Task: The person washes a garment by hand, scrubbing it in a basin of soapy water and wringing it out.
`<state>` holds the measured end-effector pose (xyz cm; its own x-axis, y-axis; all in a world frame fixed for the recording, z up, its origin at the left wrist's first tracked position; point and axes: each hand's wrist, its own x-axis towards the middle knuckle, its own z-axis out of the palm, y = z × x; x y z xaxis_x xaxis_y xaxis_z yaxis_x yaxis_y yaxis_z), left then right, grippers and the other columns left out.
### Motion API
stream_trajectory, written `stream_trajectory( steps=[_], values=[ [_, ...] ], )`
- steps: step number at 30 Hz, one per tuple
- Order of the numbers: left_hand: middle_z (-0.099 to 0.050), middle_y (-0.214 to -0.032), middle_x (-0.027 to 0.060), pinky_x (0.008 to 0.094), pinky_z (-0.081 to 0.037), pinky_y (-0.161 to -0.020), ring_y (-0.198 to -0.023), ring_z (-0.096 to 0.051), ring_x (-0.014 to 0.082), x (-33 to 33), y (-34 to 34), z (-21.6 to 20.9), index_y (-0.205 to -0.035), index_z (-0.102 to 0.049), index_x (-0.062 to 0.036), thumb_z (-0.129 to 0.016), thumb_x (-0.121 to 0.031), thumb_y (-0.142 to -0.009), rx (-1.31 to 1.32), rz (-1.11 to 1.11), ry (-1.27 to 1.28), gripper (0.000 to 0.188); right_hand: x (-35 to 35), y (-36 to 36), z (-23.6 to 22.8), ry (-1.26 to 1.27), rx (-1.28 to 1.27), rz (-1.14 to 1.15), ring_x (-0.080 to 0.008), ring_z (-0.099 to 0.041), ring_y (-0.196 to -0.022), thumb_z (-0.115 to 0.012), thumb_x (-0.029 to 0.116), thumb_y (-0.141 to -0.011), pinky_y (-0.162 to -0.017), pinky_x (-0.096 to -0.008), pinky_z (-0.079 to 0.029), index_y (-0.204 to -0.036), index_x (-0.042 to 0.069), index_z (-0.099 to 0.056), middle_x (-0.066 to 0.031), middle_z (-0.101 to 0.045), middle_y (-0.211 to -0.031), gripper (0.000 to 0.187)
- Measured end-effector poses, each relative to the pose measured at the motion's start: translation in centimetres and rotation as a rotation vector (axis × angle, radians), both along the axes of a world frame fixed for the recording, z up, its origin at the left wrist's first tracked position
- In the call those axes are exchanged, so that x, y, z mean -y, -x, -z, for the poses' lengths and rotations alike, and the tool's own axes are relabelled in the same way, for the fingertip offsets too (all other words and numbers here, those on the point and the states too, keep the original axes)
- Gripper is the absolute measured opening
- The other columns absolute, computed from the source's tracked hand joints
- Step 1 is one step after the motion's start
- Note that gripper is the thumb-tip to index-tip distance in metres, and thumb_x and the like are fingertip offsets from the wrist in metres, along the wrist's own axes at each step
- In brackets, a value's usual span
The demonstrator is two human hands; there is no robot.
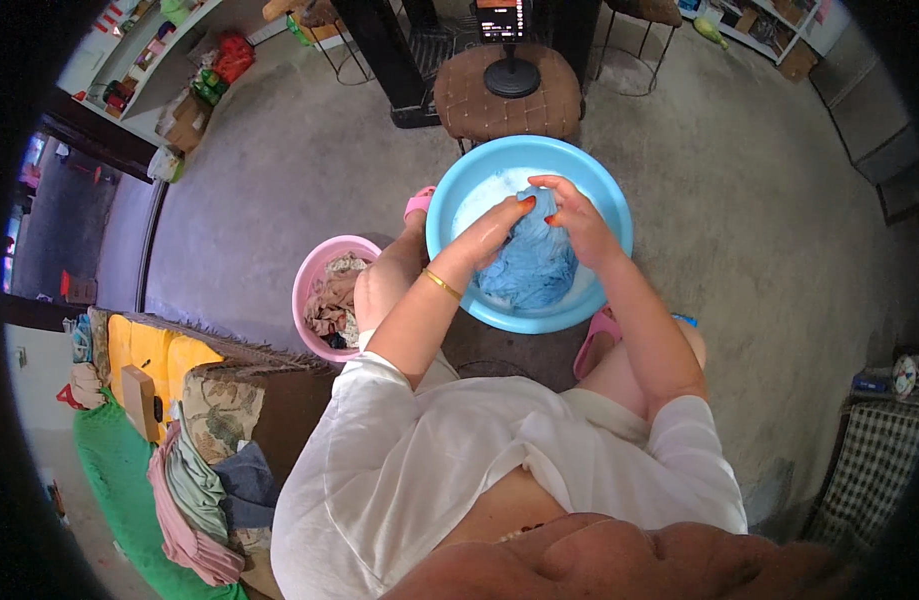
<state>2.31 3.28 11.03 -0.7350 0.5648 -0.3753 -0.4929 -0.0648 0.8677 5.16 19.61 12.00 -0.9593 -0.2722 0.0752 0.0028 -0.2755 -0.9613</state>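
Note:
A wet, bunched blue cloth [531, 262] lies in the light blue basin [616, 185], among white suds [489, 192]. From the left, my left hand [491, 232] reaches over the rim and closes on the cloth's upper part, thumb on top. Opposite it, my right hand [582, 222] pinches the same part, its fingers curved over the far side. The two hands are close together near the basin's middle. Folds hide some of the left fingers. What garment the cloth is, I cannot tell.
A pink basin [304, 283] of brownish clothes [331, 297] stands by my left leg. Beyond the blue basin is a brown padded stool [459, 95] bearing a phone on a stand [511, 78]. A sofa [214, 410] with clothes lies at the left.

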Motion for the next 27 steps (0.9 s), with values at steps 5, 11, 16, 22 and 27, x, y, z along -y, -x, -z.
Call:
stream_trajectory(
  steps=[5, 11, 16, 22, 27],
  values=[
    [-0.054, -0.102, 0.0029, 0.0254, -0.041, -0.073, -0.090, -0.052, 0.0126, 0.2, 0.3, 0.4, -0.110, -0.050, -0.0120, -0.049, -0.040, -0.086, 0.221, -0.120, 0.053, 0.037, 0.0, -0.1, -0.1, -0.177, 0.049, -0.104, -0.0139, -0.052, -0.086, -0.040, -0.007, -0.065, -0.073, -0.0256, -0.042, -0.115, 0.003, -0.041, -0.0082, -0.054, -0.098, 0.051],
    [-0.057, -0.091, 0.0077, 0.0311, -0.048, -0.072, -0.082, -0.057, 0.0186, -0.7, 1.1, 1.7, -0.098, -0.053, -0.0064, -0.051, -0.013, -0.080, 0.247, -0.253, -0.112, 0.019, 0.6, -0.3, 2.4, -0.102, -0.121, -0.120, -0.0115, -0.053, -0.074, -0.041, -0.005, -0.073, -0.062, -0.0235, -0.042, -0.102, 0.004, -0.037, -0.0094, -0.053, -0.085, 0.031],
    [-0.057, -0.090, 0.0078, 0.0311, -0.048, -0.075, -0.084, -0.056, 0.0183, 0.0, 1.3, 0.4, -0.096, -0.053, -0.0040, -0.044, 0.001, -0.075, 0.025, -0.276, -0.344, 0.023, -0.6, 0.2, 1.2, -0.144, 0.284, 0.205, -0.0129, -0.054, -0.067, -0.043, 0.000, -0.077, -0.060, -0.0247, -0.045, -0.097, 0.004, -0.039, -0.0097, -0.053, -0.085, 0.021],
    [-0.057, -0.091, 0.0063, 0.0297, -0.046, -0.079, -0.085, -0.055, 0.0170, 0.6, 1.7, -0.8, -0.097, -0.053, -0.0015, -0.042, 0.005, -0.074, -0.066, -0.123, -0.467, 0.027, -1.2, 1.8, 5.5, -0.676, -0.135, 0.480, -0.0231, -0.058, -0.081, -0.052, 0.006, -0.071, -0.075, -0.0327, -0.047, -0.104, 0.000, -0.047, -0.0124, -0.054, -0.096, 0.034],
    [-0.057, -0.093, 0.0062, 0.0277, -0.044, -0.081, -0.087, -0.055, 0.0157, 1.2, 1.5, -2.3, -0.100, -0.054, -0.0017, -0.044, 0.002, -0.073, -0.196, 0.035, -0.572, 0.028, -1.3, 0.9, 0.9, -0.326, 0.120, -0.007, -0.0173, -0.052, -0.090, -0.050, 0.006, -0.070, -0.082, -0.0281, -0.040, -0.114, -0.001, -0.049, -0.0087, -0.055, -0.097, 0.045]
  ],
)
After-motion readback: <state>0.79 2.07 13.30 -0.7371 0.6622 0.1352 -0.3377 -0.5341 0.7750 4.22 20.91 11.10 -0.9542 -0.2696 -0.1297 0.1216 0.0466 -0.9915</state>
